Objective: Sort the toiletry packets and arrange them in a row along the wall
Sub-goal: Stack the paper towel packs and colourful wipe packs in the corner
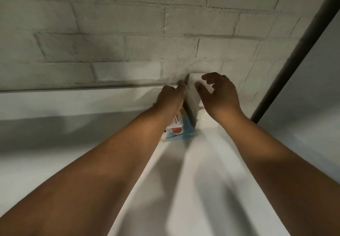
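Fingertips of the left hand (170, 98) are pinching the top edge of a packet (179, 125), a white, blue and red one standing on edge against a pale upright packet (193, 95) at the foot of the brick wall (128, 42). The right hand (219, 95) is hovering just beside that pale packet, its grip spread and curled, closed on nothing. Both packets are sitting on the white worktop (184, 189), close to the dark pipe (294, 51) running down the corner. How many more packets are standing behind the hands cannot be told. To seat this one well, the left hand is probably best pressing it flush to its neighbour while the right steadies the pale packet from the far side, so nothing is tipping when the pinch lets go. A slow release is looking wise; thin packets on edge may topple easily.
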### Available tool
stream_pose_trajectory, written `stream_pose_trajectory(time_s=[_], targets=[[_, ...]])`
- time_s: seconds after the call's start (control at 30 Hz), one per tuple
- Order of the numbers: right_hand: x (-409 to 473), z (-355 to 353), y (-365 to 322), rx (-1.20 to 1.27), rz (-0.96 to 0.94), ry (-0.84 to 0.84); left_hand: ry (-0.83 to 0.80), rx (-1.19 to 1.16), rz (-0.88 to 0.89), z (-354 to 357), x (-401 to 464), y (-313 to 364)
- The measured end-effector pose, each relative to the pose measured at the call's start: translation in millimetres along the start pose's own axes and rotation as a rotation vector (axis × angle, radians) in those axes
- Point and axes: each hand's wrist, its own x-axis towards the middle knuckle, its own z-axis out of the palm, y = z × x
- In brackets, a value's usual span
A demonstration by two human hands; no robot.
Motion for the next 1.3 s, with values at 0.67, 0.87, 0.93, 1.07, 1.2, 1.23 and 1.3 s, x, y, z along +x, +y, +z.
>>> stream_pose_trajectory(time_s=[0.67, 0.87, 0.93, 1.07, 1.2, 1.23, 1.3], targets=[[-148, 190, -243, 0.294, -0.131, -0.674, 0.335, 0.129, 0.035, -342, -112, -143], [-189, 256, -323, 0.354, -0.115, -0.755, 0.301, 0.261, -0.050, -452, -136, -178], [-201, 274, -344, 0.369, -0.102, -0.780, 0.336, 0.312, -0.037, -485, -141, -183], [-230, 315, -394, 0.413, -0.025, -0.831, 0.375, 0.412, 0.014, -561, -152, -191], [-255, 345, -436, 0.443, -0.020, -0.846, 0.478, 0.503, 0.008, -627, -168, -203], [-259, 349, -445, 0.447, -0.028, -0.840, 0.499, 0.519, -0.008, -639, -172, -208], [-263, 355, -464, 0.441, -0.053, -0.809, 0.554, 0.528, -0.037, -656, -178, -217]])
